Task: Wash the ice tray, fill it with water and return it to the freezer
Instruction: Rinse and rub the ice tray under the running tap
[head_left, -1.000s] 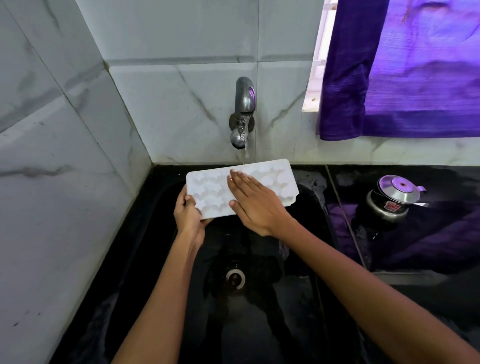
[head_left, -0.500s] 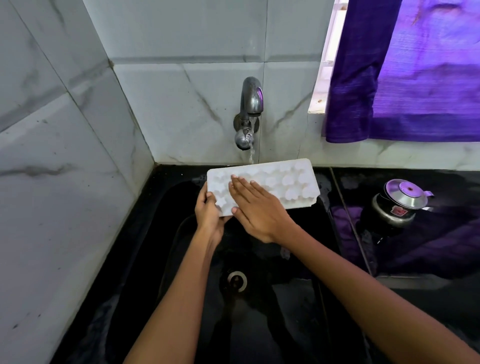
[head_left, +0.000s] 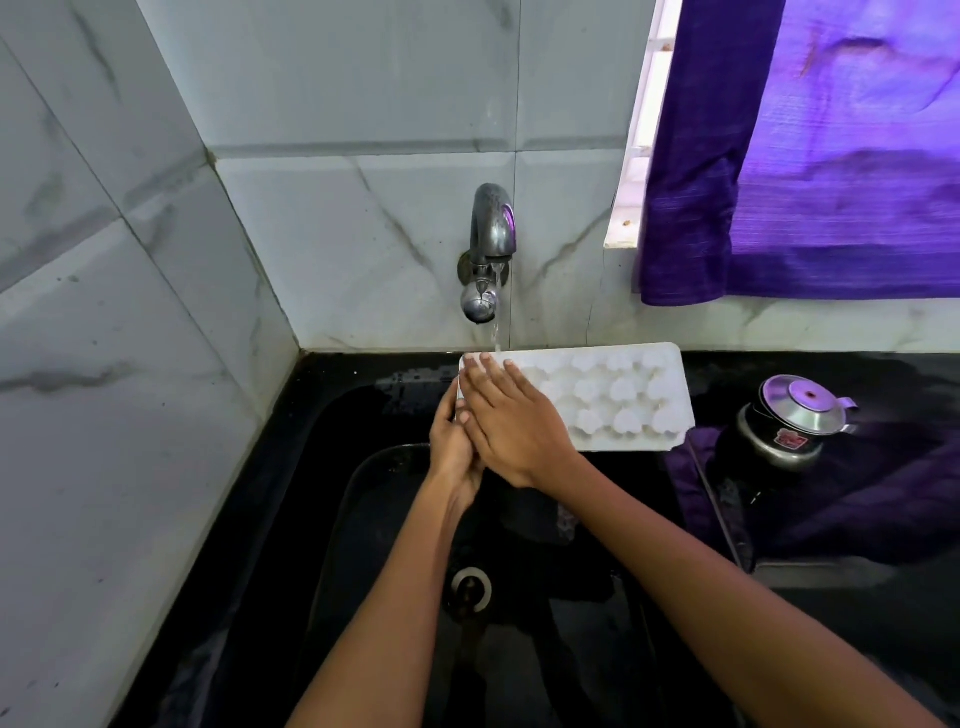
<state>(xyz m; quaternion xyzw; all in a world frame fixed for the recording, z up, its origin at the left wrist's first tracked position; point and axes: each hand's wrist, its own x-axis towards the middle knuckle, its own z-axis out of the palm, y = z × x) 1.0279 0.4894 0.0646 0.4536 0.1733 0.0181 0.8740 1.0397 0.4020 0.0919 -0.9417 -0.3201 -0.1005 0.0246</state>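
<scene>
White plastic ice tray, rows of rounded bumps facing up, long side running 9 to 3 o'clock, held roughly level above the black sink, its 9 o'clock end under a thin stream of water

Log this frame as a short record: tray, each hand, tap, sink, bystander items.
tray: white ice tray, held over the sink under the stream
left hand: grips the tray's left end
right hand: flat on the tray, fingers straight
tap: running
sink: black
bystander: metal kettle on the counter, right
</scene>
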